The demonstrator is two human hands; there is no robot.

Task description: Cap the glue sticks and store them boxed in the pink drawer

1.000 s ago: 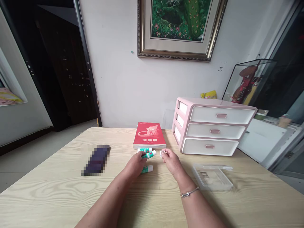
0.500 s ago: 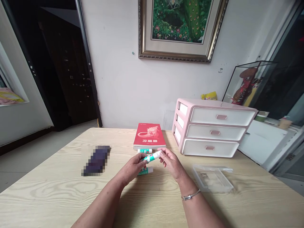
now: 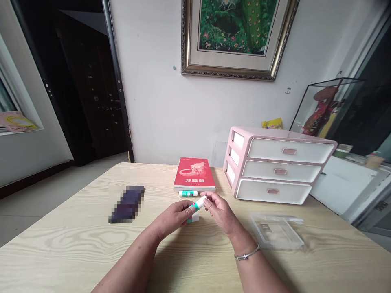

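Tipped up more than before, the white and green glue stick (image 3: 198, 204) was held tight in the left hand (image 3: 172, 217) and right hand (image 3: 221, 211) above the wooden table (image 3: 76, 240), and it could slip and fall if either hand let go.

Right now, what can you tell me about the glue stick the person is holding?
The glue stick is a slim, plastic-looking tube, white with a teal-green label band, partly hidden by fingers. It slants upward toward the right hand, whose fingers pinch its white end, while the left hand grips the green end, above the wooden table.
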